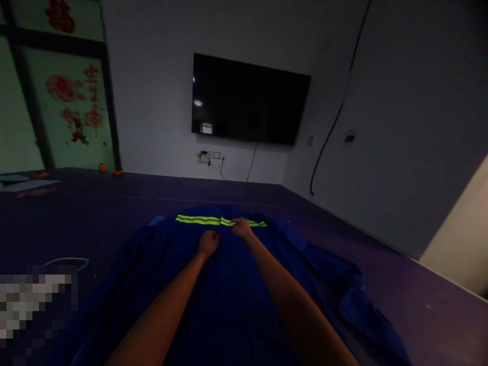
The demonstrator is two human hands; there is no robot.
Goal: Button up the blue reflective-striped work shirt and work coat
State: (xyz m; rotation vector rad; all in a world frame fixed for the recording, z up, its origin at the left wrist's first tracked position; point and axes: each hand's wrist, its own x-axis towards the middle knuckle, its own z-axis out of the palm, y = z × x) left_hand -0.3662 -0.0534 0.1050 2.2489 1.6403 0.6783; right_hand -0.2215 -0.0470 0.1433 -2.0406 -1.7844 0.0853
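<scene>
A blue work jacket (236,284) with yellow-green reflective strips lies spread on the floor in front of me, its sleeves out to both sides. My right hand (242,229) is closed on the jacket front, right at the reflective strip (198,220) line near the centre opening. Just below the strip, my left hand (209,241) is curled at the front edge, its fingers pinched together on the cloth. Both forearms reach across the jacket. What lies between the fingertips is too dark and small to make out.
A purple floor (125,218) runs to the wall, where a television (249,99) hangs. A black cable (335,119) dangles on the right wall. Orange items (117,173) lie by the glass door (68,107). A white cord loop (68,260) is at left.
</scene>
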